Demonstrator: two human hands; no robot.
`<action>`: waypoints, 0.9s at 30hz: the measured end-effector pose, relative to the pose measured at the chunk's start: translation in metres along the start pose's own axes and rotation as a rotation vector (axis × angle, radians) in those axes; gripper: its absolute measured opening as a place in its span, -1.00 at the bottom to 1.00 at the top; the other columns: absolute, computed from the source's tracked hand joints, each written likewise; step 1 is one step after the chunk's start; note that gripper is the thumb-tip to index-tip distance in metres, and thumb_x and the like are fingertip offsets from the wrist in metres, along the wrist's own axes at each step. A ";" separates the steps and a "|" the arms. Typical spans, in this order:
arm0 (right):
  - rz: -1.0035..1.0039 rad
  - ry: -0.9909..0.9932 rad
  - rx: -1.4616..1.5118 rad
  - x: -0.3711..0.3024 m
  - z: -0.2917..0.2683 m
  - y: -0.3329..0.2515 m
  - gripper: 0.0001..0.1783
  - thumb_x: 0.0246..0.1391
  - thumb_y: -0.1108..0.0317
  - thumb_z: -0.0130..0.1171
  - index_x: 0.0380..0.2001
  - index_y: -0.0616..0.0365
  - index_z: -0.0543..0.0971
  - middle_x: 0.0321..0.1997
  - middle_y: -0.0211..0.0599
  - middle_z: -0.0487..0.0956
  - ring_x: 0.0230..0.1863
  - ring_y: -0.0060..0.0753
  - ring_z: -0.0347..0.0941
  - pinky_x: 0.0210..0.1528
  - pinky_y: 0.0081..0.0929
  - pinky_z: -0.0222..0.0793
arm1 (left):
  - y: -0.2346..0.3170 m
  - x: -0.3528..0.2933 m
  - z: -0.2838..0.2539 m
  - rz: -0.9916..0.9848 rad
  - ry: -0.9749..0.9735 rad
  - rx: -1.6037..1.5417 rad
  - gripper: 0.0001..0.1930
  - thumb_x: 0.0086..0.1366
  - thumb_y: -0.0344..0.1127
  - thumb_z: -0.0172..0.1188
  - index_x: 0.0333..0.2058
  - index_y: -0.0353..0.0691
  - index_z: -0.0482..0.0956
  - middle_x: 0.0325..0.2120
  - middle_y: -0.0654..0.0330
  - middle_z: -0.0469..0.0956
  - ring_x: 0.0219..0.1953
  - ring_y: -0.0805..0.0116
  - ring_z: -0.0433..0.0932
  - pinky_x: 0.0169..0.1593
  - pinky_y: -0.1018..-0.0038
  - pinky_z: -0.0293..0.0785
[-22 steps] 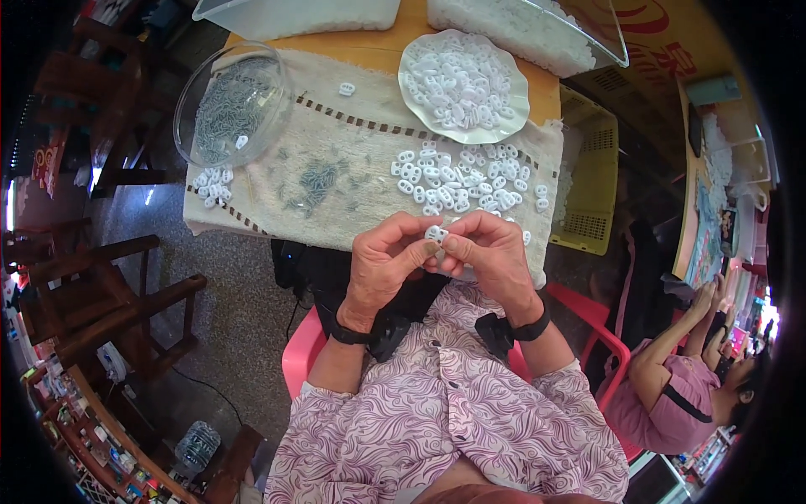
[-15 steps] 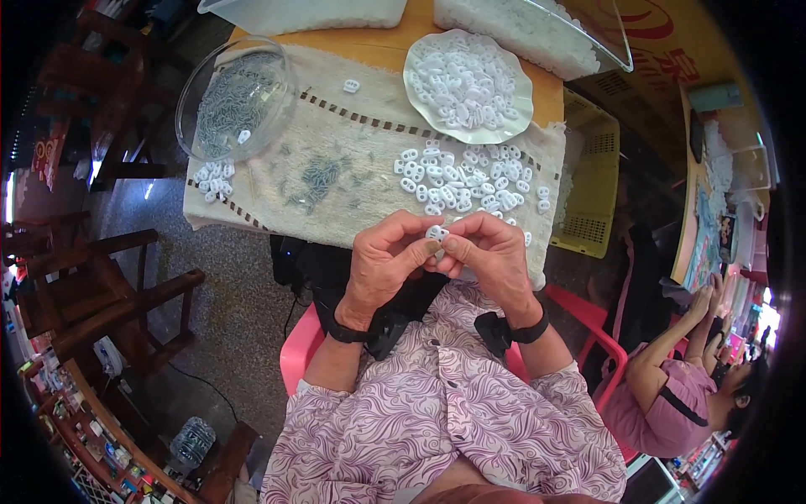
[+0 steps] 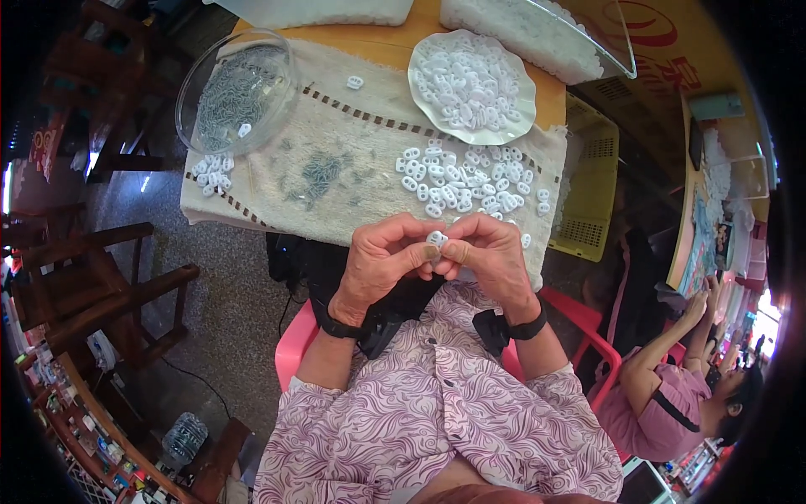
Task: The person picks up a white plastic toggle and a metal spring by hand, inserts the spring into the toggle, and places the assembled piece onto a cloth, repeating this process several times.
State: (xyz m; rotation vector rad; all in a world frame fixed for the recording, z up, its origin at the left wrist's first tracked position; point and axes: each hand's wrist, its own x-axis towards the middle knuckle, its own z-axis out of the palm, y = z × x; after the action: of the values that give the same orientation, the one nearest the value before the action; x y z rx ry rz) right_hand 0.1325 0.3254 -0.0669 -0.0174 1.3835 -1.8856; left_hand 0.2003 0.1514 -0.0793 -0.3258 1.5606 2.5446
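Observation:
Between both thumbs and fingertips I pinch a small white plastic piece (image 3: 436, 238) with oval holes, just off the towel's near edge. My left hand (image 3: 382, 262) closes on its left side and my right hand (image 3: 487, 259) on its right. Ahead of them, many like white pieces (image 3: 453, 186) lie loose on the cream towel (image 3: 269, 181). A small heap of thin grey metal pins (image 3: 323, 172) rests left of these. Farther left, a clear round bowl (image 3: 290, 92) holds many more pins and one white piece. My fingers hide any pin at the held piece.
A scalloped white plate (image 3: 522, 105) is heaped with white pieces; a smaller pile (image 3: 213, 174) sits at the towel's left edge. Clear bins (image 3: 579, 34) stand at the back. A yellow crate (image 3: 588, 185) is right of the table. Another person (image 3: 663, 386) sits at far right.
My hands stay together on the white piece, which has tilted slightly between my fingertips. The whole view has shifted a little.

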 end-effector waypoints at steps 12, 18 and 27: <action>0.082 -0.007 -0.036 0.005 -0.006 0.002 -0.91 0.07 0.54 0.20 -0.39 0.38 0.53 -0.48 -0.11 0.60 -0.51 -0.45 0.58 -0.49 -0.62 0.56 | -0.006 0.002 -0.003 -0.017 -0.025 -0.010 -0.77 0.19 -0.58 0.19 -0.15 -0.46 0.56 -0.44 0.22 0.52 -0.49 0.50 0.54 -0.43 0.59 0.57; 0.113 -0.027 -0.017 0.006 -0.003 0.000 -0.90 0.08 0.52 0.21 -0.39 0.38 0.53 -0.49 -0.10 0.60 -0.51 -0.43 0.58 -0.51 -0.61 0.55 | -0.005 -0.002 -0.002 -0.035 -0.019 0.011 -0.78 0.20 -0.58 0.19 -0.16 -0.46 0.56 -0.42 0.22 0.54 -0.47 0.52 0.53 -0.41 0.60 0.55; 0.117 -0.059 0.035 0.005 0.006 -0.002 -0.87 0.16 0.48 0.12 -0.30 0.37 0.51 -0.43 -0.10 0.61 -0.42 -0.39 0.60 -0.41 -0.59 0.55 | -0.003 -0.009 -0.004 0.003 0.033 -0.055 -0.75 0.22 -0.57 0.17 -0.10 -0.44 0.52 -0.39 0.19 0.57 -0.44 0.54 0.52 -0.33 0.62 0.50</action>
State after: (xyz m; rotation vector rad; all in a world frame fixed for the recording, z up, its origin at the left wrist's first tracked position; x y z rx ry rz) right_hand 0.1304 0.3178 -0.0650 0.0244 1.2843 -1.7973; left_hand 0.2105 0.1495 -0.0814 -0.3744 1.5050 2.6010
